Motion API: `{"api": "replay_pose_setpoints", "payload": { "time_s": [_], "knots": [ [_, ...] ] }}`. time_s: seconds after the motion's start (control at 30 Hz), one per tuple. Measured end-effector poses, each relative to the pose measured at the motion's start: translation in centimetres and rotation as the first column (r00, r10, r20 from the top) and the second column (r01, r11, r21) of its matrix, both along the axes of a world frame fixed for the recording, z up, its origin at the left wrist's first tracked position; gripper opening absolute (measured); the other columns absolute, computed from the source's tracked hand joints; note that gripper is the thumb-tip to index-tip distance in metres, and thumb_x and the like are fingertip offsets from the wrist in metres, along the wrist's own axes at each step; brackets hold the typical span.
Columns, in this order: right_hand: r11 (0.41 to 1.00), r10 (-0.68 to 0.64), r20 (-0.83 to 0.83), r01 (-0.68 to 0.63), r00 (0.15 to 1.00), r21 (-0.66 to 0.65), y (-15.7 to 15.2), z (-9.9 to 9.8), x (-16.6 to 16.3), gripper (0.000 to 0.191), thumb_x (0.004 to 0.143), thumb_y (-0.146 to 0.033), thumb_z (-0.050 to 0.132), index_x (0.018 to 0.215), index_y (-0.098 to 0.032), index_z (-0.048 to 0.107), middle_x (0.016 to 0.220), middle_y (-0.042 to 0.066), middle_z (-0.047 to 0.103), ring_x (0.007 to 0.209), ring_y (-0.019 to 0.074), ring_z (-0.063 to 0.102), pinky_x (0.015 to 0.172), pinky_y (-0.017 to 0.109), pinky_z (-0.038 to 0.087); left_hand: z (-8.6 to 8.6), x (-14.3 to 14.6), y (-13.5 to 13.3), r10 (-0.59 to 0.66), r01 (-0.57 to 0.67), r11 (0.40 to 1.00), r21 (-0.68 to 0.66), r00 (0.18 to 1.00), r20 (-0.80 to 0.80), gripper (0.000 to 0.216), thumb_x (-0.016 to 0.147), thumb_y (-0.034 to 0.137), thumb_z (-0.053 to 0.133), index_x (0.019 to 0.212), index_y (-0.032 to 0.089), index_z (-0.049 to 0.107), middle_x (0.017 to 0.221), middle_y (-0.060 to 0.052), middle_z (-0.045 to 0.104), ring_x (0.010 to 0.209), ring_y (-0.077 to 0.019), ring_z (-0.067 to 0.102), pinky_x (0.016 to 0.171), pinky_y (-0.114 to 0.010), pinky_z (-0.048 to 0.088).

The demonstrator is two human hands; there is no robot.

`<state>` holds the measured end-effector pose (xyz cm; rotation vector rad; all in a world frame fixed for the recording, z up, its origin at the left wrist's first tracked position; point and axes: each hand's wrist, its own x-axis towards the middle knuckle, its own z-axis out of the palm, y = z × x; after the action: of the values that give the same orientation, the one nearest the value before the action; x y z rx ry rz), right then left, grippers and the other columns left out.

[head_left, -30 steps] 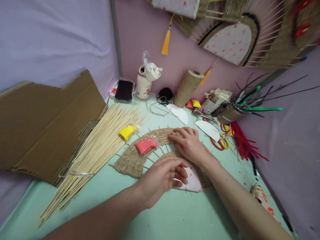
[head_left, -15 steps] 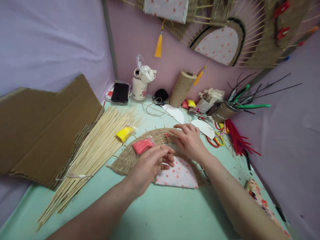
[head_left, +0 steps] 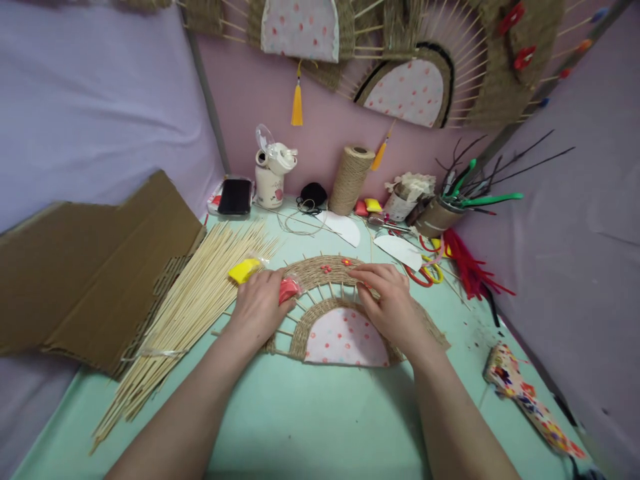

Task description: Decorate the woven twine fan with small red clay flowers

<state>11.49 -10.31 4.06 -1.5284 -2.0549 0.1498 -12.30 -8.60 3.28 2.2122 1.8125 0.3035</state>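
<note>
A half-round woven fan (head_left: 320,277) of twine and bamboo sticks lies on the mint table (head_left: 320,413), with a white spotted fabric centre (head_left: 345,343). My left hand (head_left: 257,310) rests on the fan's left side with fingers curled over a pink clay packet (head_left: 289,290). My right hand (head_left: 387,300) lies on the fan's right side, fingers closed and pressing at the sticks near small red flowers (head_left: 326,269). A yellow clay packet (head_left: 243,271) lies just left of my left hand.
A bundle of bamboo sticks (head_left: 190,313) and a cardboard sheet (head_left: 90,273) lie at left. At the back stand a phone (head_left: 234,197), a white bottle (head_left: 270,177), a twine spool (head_left: 350,179) and a tool cup (head_left: 440,215). Scissors (head_left: 425,272) and a patterned tool (head_left: 525,400) lie at right.
My left hand moved left from the fabric centre onto the pink clay packet. My right hand shifted slightly down the fan's right side. The view tilted, showing more of the wall fans.
</note>
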Motion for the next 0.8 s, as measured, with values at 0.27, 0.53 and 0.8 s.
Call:
{"api": "replay_pose_setpoints", "payload": {
  "time_s": [0.27, 0.53, 0.8],
  "knots": [
    [0.990, -0.030, 0.254, 0.064, 0.967, -0.124, 1.4, -1.9, -1.5, 0.044, 0.092, -0.017, 0.046, 0.132, -0.031, 0.058, 0.137, 0.009, 0.054, 0.122, 0.0300, 0.043, 0.094, 0.047, 0.033, -0.2, 0.0, 0.4, -0.012, 0.010, 0.999, 0.046, 0.999, 0.035, 0.031, 0.089, 0.030, 0.059, 0.116, 0.018, 0.063, 0.105, -0.010, 0.067, 0.103, -0.0305, 0.058, 0.088, -0.041, 0.043],
    [0.985, -0.031, 0.314, 0.082, 0.949, -0.150, 2.4, -3.1, -2.6, 0.040, 0.096, -0.028, 0.042, 0.133, -0.035, 0.056, 0.134, 0.009, 0.053, 0.123, 0.0292, 0.042, 0.097, 0.048, 0.031, 0.0, 0.4, 0.1, -0.069, 0.061, 0.995, 0.077, 0.992, 0.102, 0.030, 0.089, 0.023, 0.058, 0.116, 0.013, 0.064, 0.104, -0.011, 0.066, 0.103, -0.0292, 0.058, 0.091, -0.041, 0.044],
    [0.982, -0.071, 0.312, 0.121, 0.947, -0.144, 2.4, -3.2, -2.6, 0.039, 0.097, -0.031, 0.040, 0.131, -0.033, 0.059, 0.135, 0.010, 0.053, 0.124, 0.0298, 0.041, 0.096, 0.048, 0.031, -0.5, 0.4, 0.0, -0.097, 0.082, 0.991, 0.103, 0.984, 0.147, 0.026, 0.088, 0.021, 0.059, 0.113, 0.014, 0.066, 0.106, -0.011, 0.065, 0.104, -0.0281, 0.058, 0.093, -0.043, 0.046]
  ]
}}
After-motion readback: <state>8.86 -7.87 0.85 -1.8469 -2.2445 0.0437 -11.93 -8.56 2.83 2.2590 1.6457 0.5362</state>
